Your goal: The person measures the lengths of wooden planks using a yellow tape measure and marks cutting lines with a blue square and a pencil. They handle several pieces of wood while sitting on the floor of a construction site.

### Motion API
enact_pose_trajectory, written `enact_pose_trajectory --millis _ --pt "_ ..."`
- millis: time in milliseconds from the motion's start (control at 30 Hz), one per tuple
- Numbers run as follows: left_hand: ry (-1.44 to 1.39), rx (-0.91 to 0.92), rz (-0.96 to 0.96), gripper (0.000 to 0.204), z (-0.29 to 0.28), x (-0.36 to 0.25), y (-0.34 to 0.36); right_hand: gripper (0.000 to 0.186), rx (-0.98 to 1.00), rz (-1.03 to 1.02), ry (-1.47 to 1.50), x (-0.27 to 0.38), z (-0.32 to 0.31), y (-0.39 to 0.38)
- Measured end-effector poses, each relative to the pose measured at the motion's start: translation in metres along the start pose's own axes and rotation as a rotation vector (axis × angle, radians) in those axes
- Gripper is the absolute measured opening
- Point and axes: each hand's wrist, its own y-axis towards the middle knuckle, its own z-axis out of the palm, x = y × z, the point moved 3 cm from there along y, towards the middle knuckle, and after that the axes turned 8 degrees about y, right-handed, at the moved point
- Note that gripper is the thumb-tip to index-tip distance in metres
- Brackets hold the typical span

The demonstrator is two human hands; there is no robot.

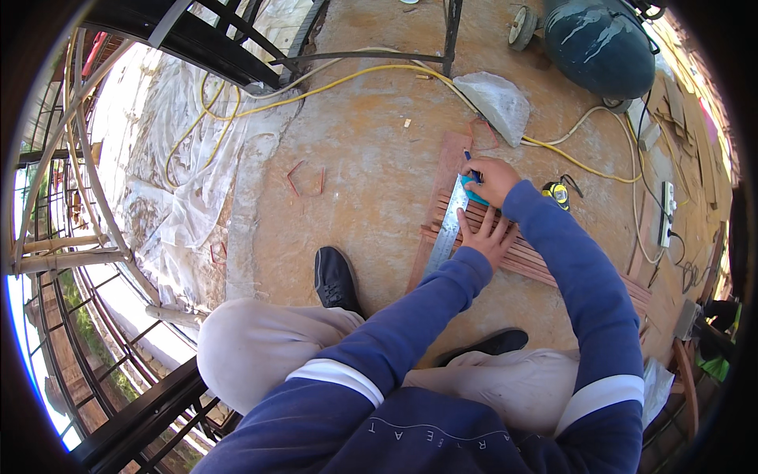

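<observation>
My left hand lies with fingers spread over a bundle of thin reddish wood strips, its thumb side against the metal blade of a try square. The square's teal stock shows beneath my right hand. That hand is closed around a dark blue pencil or pen near the upper end of the blade. Its tip and any mark are too small to make out. Under the strips, crossing them, lies a reddish wooden board.
A yellow tape measure lies right of my right hand. Beyond sit a pale stone slab, a yellow hose, a dark tank on wheels and a power strip. A black metal frame stands ahead; plastic sheeting covers the left.
</observation>
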Motion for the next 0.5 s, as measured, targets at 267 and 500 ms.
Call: enact_pose_trajectory --millis 267,500 --pt "-0.009 -0.051 -0.024 0.048 -0.002 0.001 -0.002 0.024 -0.127 0.051 0.143 0.013 -0.017 0.0" --pt "-0.087 0.009 -0.018 0.054 0.008 0.0 -0.005 0.016 0.141 0.103 0.536 0.047 0.012 -0.011"
